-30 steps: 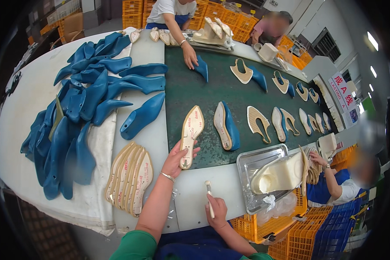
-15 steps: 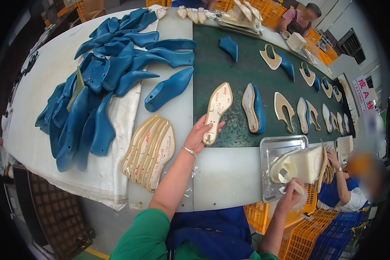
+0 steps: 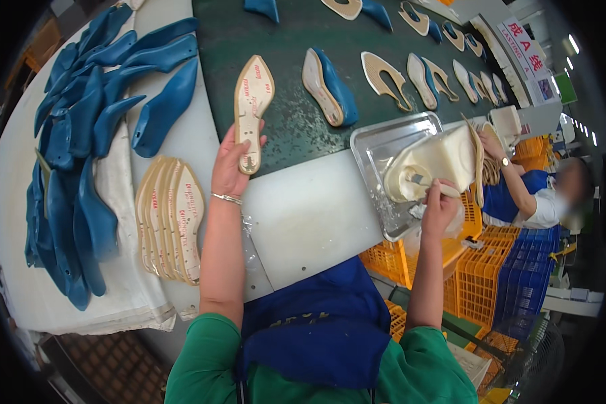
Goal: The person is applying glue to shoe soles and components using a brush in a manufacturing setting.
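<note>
My left hand [image 3: 233, 163] is closed around the heel end of a tan shoe insole [image 3: 254, 97] with red print, held toe up over the edge of the green belt. My right hand [image 3: 440, 210] grips the pale handle of a brush [image 3: 421, 180]. The brush's flat grey head is in the round opening of a cut white plastic jug [image 3: 444, 156], which lies on its side in a metal tray [image 3: 361, 149]. Left of my left forearm, a row of several matching insoles [image 3: 172, 219] overlaps on the white table.
Blue shoe lasts [image 3: 91, 114] are piled on the left. Along the green belt [image 3: 289, 145] lie a last with an insole on it [image 3: 330, 87] and cut tan pieces [image 3: 387, 81]. At right, a co-worker's arm [image 3: 512, 172] reaches near the jug, above yellow crates [image 3: 481, 289].
The view has swung to the right, so the lasts and belt appear farther left and higher. The brush has tilted within the jug's opening. My left hand keeps hold of the insole.
</note>
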A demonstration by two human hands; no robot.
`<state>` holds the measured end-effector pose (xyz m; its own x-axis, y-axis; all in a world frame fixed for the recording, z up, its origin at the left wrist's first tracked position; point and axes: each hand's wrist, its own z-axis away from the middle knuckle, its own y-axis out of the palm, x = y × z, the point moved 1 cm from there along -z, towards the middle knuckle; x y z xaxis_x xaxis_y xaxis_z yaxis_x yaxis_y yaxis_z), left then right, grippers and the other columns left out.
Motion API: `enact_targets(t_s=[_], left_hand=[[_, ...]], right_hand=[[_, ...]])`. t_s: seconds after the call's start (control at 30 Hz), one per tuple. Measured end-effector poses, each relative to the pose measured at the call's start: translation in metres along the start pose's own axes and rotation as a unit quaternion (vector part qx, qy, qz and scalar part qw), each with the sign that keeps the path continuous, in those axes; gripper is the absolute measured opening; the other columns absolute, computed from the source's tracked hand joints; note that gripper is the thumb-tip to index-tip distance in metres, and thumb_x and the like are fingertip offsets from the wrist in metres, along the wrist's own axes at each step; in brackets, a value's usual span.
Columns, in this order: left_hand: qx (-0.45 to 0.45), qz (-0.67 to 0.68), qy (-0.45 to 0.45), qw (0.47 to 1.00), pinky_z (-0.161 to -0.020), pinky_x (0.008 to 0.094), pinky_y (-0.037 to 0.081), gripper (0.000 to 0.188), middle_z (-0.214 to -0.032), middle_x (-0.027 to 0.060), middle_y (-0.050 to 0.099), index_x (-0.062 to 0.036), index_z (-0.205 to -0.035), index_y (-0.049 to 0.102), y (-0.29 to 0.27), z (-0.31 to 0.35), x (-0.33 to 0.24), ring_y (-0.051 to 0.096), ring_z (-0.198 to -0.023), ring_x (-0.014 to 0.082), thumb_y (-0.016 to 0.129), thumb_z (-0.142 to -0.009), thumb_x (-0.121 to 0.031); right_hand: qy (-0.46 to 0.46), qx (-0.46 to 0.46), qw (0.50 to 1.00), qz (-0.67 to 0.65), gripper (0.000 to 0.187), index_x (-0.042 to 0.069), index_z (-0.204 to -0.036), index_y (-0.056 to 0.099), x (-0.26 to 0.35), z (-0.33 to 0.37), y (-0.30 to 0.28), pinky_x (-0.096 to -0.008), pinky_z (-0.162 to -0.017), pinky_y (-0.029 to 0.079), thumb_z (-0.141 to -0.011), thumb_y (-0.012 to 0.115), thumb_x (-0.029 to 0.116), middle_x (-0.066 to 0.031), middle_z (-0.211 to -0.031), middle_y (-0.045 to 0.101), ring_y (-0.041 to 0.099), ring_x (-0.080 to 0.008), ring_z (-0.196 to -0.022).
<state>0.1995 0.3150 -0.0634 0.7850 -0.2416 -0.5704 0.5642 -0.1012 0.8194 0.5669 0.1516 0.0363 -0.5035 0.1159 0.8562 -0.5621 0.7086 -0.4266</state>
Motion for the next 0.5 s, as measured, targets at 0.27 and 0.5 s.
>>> enact_targets(t_s=[0.27,0.5], left_hand=[[0.004,0.01,-0.013,1.0,-0.109,0.0421,0.044,0.059,-0.144,0.0212,0.046,0.0036,-0.146,0.035,0.01,0.005,-0.001,0.044,-0.136,0.0334,0.048,-0.089,0.008],[0.025,0.017,-0.017,0.999,-0.109,0.0425,0.045,0.062,-0.145,0.0224,0.044,0.0015,-0.148,0.033,0.013,0.003,0.001,0.043,-0.137,0.036,0.048,-0.088,0.009]], right_hand=[[0.036,0.026,0.999,-0.025,0.016,0.001,-0.096,0.061,-0.008,0.012,0.006,-0.0215,-0.055,0.044,-0.098,0.062,0.017,-0.0019,-0.072,0.059,0.054,-0.0066,-0.059],[0.032,-0.011,0.995,-0.092,0.015,-0.001,-0.101,0.058,-0.018,0.023,-0.009,-0.023,-0.058,0.049,-0.099,0.06,0.014,-0.0068,-0.08,0.062,0.059,-0.0102,-0.064]])
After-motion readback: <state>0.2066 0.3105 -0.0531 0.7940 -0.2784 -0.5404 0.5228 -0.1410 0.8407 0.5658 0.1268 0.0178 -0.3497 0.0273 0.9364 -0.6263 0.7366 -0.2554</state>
